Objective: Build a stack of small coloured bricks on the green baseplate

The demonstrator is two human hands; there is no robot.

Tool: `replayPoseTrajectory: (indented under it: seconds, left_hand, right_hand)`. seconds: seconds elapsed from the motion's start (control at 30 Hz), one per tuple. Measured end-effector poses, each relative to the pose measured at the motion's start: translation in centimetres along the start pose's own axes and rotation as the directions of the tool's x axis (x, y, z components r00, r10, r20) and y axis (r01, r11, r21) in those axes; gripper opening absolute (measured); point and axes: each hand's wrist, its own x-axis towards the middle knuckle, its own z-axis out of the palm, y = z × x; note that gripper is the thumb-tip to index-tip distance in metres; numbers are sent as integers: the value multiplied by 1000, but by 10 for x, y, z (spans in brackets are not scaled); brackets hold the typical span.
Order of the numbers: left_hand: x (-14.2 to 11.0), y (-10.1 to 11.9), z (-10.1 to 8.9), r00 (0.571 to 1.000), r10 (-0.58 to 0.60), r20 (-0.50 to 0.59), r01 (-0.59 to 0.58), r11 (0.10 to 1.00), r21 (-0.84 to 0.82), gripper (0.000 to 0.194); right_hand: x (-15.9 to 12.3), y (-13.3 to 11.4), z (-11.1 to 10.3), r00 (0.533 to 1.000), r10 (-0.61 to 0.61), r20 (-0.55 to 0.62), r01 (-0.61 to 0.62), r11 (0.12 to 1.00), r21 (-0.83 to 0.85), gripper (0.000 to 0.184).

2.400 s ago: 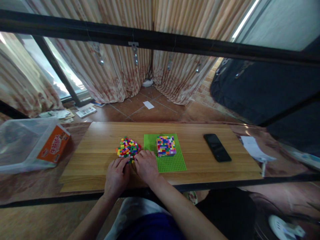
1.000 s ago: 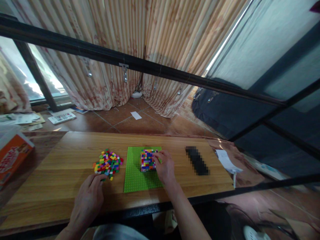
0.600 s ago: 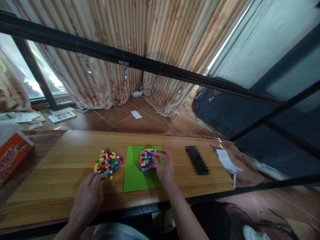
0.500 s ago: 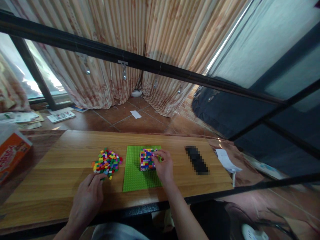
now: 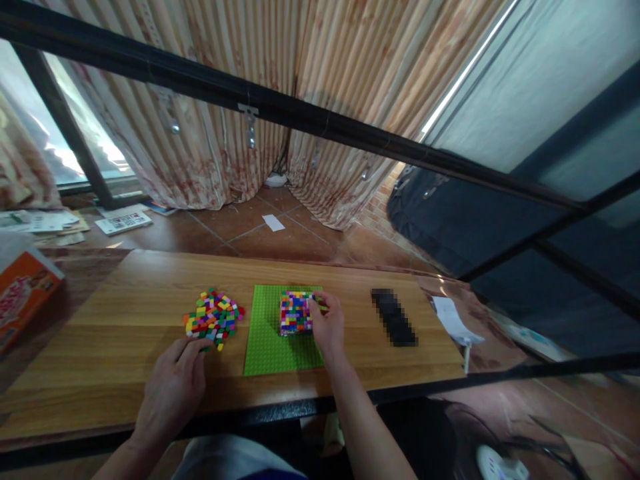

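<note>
A block built of small many-coloured toy bricks [image 5: 296, 315] stands on a green studded baseplate [image 5: 263, 353]. At its right edge, my right hand [image 5: 329, 330] is closed, thumb and forefinger curled together against the bricks; whatever is between the fingertips is hidden. My left hand [image 5: 180, 377] rests low over the table at the near edge of a pile of loose toy bricks [image 5: 215, 317]. Its fingers are pressed together. A bit of green shows by those fingertips, too small to tell whether it is held.
On the wooden table [image 5: 400, 367], a dark pixelated object [image 5: 393, 317] lies right of the baseplate. An orange and white box [image 5: 27, 293] is at far left. A black bar [image 5: 300, 110] crosses beyond the table, in front of striped curtains [image 5: 225, 153]. Papers [image 5: 453, 320] lie at right.
My right fingertips have shifted slightly right, from over the block's top to its right edge. My left hand stays by the pile. The whole view has tilted a little.
</note>
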Motion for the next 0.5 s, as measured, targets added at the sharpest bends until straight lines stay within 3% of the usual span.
replayPoseTrajectory:
  seconds: [0.23,0.5]
  left_hand:
    - [0,2,-2,999,-45,25,46,999,-21,31]
    - [1,5,-5,999,-44,-29,41,996,-82,29]
  right_hand:
    - [-4,-2,4,999,30,18,-30,999,19,30]
    - [-6,-2,3,996,-82,25,84,993,-83,29]
